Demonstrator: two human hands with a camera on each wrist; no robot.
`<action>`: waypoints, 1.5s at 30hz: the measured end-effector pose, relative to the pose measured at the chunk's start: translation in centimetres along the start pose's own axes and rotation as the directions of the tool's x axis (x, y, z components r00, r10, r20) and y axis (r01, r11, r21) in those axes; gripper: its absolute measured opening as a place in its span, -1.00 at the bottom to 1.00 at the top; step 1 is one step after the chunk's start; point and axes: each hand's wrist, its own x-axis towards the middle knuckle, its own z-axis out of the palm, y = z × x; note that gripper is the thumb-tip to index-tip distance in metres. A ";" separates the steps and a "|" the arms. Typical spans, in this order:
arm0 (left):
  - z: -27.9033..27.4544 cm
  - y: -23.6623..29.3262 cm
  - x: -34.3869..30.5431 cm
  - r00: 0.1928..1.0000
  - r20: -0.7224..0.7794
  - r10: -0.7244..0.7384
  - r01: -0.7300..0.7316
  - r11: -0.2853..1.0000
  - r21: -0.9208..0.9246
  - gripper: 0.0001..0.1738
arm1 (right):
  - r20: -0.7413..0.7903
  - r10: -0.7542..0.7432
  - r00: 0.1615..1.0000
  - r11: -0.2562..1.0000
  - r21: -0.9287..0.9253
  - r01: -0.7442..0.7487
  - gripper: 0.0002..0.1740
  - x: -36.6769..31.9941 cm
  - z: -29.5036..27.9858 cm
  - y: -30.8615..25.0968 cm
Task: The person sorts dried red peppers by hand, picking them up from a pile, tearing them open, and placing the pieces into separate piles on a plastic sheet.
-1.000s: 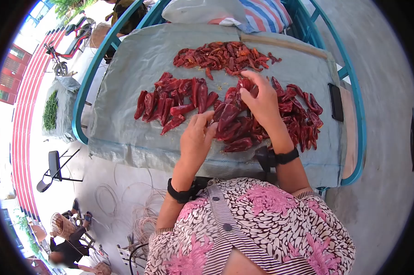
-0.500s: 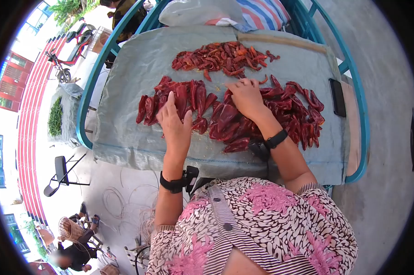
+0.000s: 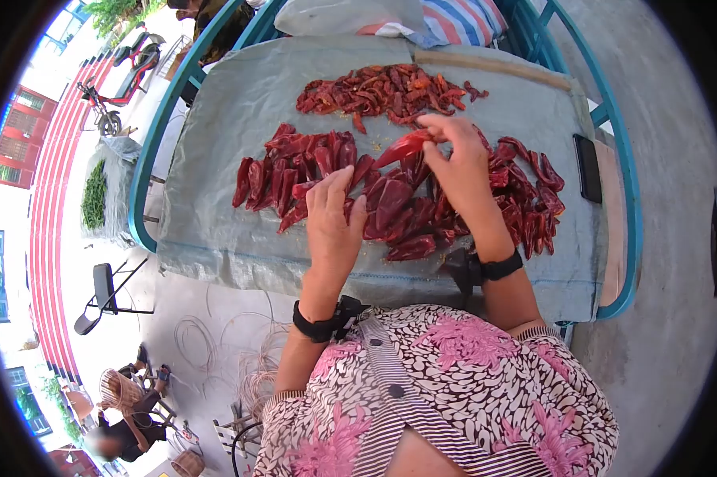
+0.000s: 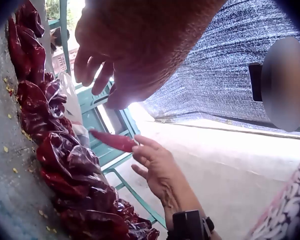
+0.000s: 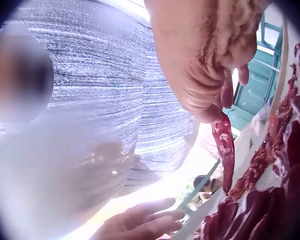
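My right hand (image 3: 465,167) pinches a dried red chili pepper (image 3: 404,149) by one end, between thumb and fingers. The pepper points left above the heap of large dark chilies (image 3: 398,211). In the right wrist view the same pepper (image 5: 223,150) hangs from the fingertips. My left hand (image 3: 333,219) holds nothing; its fingers are loosely bent between that heap and the left pile of chilies (image 3: 275,179). Seen from the left wrist, the right hand (image 4: 162,172) and its pepper (image 4: 112,141) show beyond the left hand's fingers.
Smaller, crumpled chilies (image 3: 382,91) lie in a pile at the back. A grey-green woven sheet (image 3: 223,103) covers the surface inside a teal metal frame (image 3: 622,199). A black phone (image 3: 587,168) lies at the right edge; sacks (image 3: 454,22) sit behind.
My left hand has reached over the left pile and come back toward the middle. My right hand, over the heap before, now holds up a chili pepper.
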 end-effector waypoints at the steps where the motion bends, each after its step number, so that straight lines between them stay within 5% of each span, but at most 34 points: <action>1: 0.2 0.4 0.2 0.999 -0.024 0.026 -0.026 1.000 0.002 -0.39 | 0.031 -0.001 1.000 0.997 0.075 -0.001 -0.63 -0.2 0.2 -0.9; 4: 0.5 0.7 0.1 0.997 0.026 0.074 -0.076 0.995 0.072 -0.33 | 0.187 0.029 0.982 0.953 0.290 -0.083 -0.61 -1.2 1.1 -3.1; 7: 0.3 -0.3 -1.2 0.957 0.130 -0.259 0.261 0.965 0.002 -0.43 | 0.344 0.080 0.936 0.893 0.393 -0.221 -0.62 -1.6 2.1 -2.6; 8: 0.1 -0.5 -1.5 0.926 0.133 -0.353 0.360 0.932 -0.034 -0.45 | 0.324 0.054 0.945 0.960 0.243 -0.138 -0.62 -1.5 2.5 -1.6; 10: -1.0 -0.9 -1.3 0.943 0.063 -0.328 0.327 0.945 0.026 -0.54 | 0.295 -0.011 0.955 0.996 -0.078 0.035 -0.59 -1.6 3.7 0.9; 13: -1.4 -2.6 -0.7 0.918 0.019 -0.397 0.397 0.918 0.001 -0.52 | 0.450 0.046 0.892 0.969 -0.237 0.069 -0.50 -1.7 4.1 1.3; 16: -1.7 -2.3 0.3 0.988 -0.143 -0.065 0.111 0.933 0.344 -0.45 | 0.557 0.035 0.830 0.955 -0.263 0.137 -0.45 -2.2 4.7 1.2; 17: -1.9 -1.9 0.1 0.990 -0.096 -0.100 0.130 0.907 0.401 -0.40 | 0.591 0.032 0.806 0.956 -0.254 0.149 -0.43 -2.3 5.0 1.4; 23: -0.7 -1.7 -2.5 0.997 0.043 -0.060 0.051 0.981 0.186 -0.51 | 0.633 0.108 0.767 0.980 -0.196 0.024 -0.56 -2.0 5.1 1.9; 28: -0.1 -1.4 -3.3 0.989 0.133 -0.059 0.045 0.993 0.109 -0.50 | 0.559 0.025 0.829 0.986 -0.152 0.073 -0.78 -1.7 4.3 2.7; 32: 0.2 -0.2 -2.7 0.992 0.054 -0.112 0.112 0.994 0.000 -0.53 | 0.395 -0.060 0.917 0.993 -0.070 0.095 -0.81 -1.3 2.9 0.5; 35: 0.7 0.0 -2.3 0.978 0.022 -0.205 0.205 0.953 -0.224 -0.58 | 0.454 0.034 0.890 0.945 0.277 -0.177 -0.80 -1.4 2.3 -1.8; 37: 0.4 0.0 -2.1 0.930 0.106 -0.351 0.364 0.848 -0.386 -0.63 | 0.491 0.050 0.870 0.912 0.332 -0.240 -0.78 -1.8 2.2 -2.5; 42: -1.0 -2.4 -1.8 0.926 0.129 -0.355 0.375 0.828 -0.416 -0.77 | 0.546 0.098 0.832 0.894 0.320 -0.314 -0.72 -1.8 2.5 -2.2; 45: -2.8 -3.8 -1.0 0.935 0.066 -0.349 0.345 0.847 -0.404 -0.82 | 0.429 -0.046 0.902 0.976 -0.175 0.133 -0.67 -2.5 3.7 -0.9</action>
